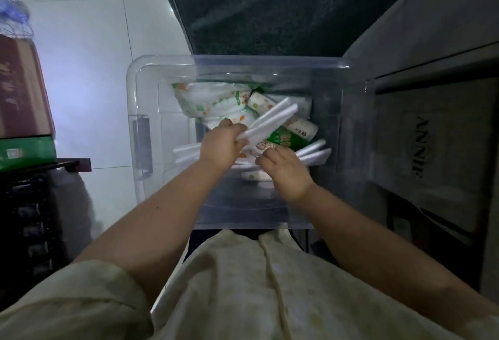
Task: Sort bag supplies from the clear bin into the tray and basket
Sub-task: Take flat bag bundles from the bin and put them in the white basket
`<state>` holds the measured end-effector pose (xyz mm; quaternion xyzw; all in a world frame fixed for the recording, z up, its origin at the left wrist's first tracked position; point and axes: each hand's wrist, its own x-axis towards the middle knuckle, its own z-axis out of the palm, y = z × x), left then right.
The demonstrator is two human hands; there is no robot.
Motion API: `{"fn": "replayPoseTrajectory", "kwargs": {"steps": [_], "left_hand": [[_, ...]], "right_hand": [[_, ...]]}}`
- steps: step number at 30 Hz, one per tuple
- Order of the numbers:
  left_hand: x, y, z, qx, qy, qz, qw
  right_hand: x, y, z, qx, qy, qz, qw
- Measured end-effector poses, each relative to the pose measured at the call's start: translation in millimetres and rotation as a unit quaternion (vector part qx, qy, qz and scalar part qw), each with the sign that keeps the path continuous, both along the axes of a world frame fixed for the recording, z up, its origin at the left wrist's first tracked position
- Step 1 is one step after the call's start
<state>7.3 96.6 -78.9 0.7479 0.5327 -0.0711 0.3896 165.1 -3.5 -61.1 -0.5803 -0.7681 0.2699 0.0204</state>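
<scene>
A clear plastic bin (135, 129) stands in front of me on the floor, holding packs and rolls of bags with green and orange print (210, 99) and several white folded bag bundles (314, 150). Inside the bin, my left hand (220, 148) grips a long white bag bundle (272, 121) that slants up to the right. My right hand (283, 172) reaches in beside it, fingers curled over the white bundles on the bin's near right side. No tray or basket is in view.
A brown cardboard box with black lettering (442, 150) stands right of the bin. At left are a red and green box (24, 113) on a dark shelf (40, 204). White floor tiles (89, 69) lie left of the bin, a dark mat (270, 7) behind it.
</scene>
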Motion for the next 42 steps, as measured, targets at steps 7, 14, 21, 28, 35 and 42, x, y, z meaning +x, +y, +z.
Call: {"fn": "replayPoseTrajectory", "kwargs": {"steps": [7, 14, 21, 28, 35, 42], "left_hand": [[21.0, 0.7, 101.5, 0.032, -0.070, -0.027, 0.997], [25.7, -7.1, 191.6, 0.080, -0.055, -0.122, 0.988], [28.8, -19.1, 221.6, 0.239, -0.033, -0.173, 0.955], [12.1, -18.7, 240.0, 0.278, -0.109, -0.283, 0.912], [-8.8, -51.4, 266.5, 0.294, -0.201, -0.393, 0.848], [19.5, -142.9, 309.2, 0.267, -0.311, -0.488, 0.771]], "right_hand": [[8.6, 17.0, 80.5, 0.182, 0.036, -0.057, 0.981], [20.7, 20.0, 150.0, 0.277, 0.046, -0.114, 0.953], [8.5, 8.2, 196.7, 0.317, 0.034, -0.157, 0.935], [-30.0, -36.7, 232.0, 0.388, -0.076, -0.275, 0.876], [-103.1, -138.5, 235.5, 0.362, -0.133, -0.427, 0.818], [-133.3, -246.3, 261.8, 0.303, -0.206, -0.559, 0.744]]}}
